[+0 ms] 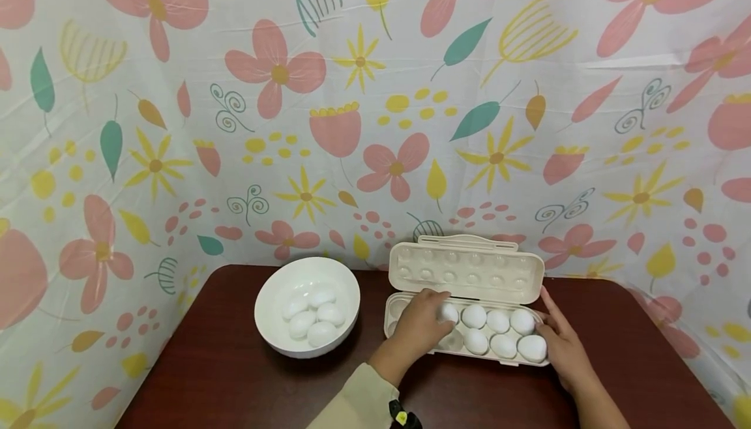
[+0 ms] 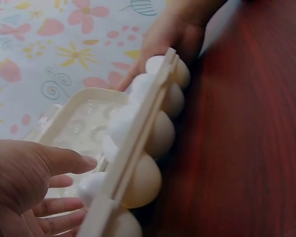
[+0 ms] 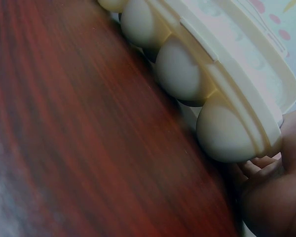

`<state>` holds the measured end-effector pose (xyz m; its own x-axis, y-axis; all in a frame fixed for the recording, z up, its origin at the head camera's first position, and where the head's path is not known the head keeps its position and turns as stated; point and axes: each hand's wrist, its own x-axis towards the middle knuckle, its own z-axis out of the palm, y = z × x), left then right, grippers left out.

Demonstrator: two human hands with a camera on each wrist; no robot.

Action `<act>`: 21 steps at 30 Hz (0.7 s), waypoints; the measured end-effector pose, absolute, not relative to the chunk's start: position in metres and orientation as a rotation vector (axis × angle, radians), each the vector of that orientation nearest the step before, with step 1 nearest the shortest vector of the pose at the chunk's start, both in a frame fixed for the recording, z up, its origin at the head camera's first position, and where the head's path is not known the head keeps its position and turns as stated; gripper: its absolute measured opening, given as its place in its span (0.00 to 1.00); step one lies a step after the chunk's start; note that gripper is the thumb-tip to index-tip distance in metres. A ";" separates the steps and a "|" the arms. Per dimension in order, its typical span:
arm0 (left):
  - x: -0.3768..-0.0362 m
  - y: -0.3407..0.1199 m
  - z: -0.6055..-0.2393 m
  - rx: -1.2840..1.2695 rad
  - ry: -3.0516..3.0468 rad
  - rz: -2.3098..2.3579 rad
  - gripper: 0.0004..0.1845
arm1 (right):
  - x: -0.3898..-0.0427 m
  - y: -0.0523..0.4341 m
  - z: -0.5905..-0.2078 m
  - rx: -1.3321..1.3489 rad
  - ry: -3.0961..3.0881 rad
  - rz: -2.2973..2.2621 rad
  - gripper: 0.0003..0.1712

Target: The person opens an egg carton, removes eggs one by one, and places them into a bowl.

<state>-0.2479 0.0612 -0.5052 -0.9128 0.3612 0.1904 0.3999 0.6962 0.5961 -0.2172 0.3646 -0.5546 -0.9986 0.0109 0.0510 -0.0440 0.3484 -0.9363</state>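
Left hand (image 1: pixel 419 328) fingers curled, pinching a white egg (image 1: pixel 449 313) over the open carton (image 1: pixel 469 266) near the bench's back edge; right hand (image 1: pixel 560 344) fingers straight, steadying the carton's end (light, smooth, likely brittle — best cradled around the middle)

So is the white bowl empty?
No, the white bowl has several white eggs lying in it, as the head view shows.
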 end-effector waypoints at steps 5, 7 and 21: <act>-0.247 0.066 -0.515 -0.628 -2.819 -1.015 0.30 | -0.216 0.364 -0.555 0.037 -2.531 1.764 0.37; -0.247 0.068 -0.519 -0.620 -2.802 -1.020 0.29 | -0.216 0.364 -0.554 0.030 -2.534 1.756 0.37; -0.246 0.072 -0.532 -0.590 -2.709 -0.996 0.24 | -0.216 0.364 -0.555 0.005 -2.572 1.715 0.37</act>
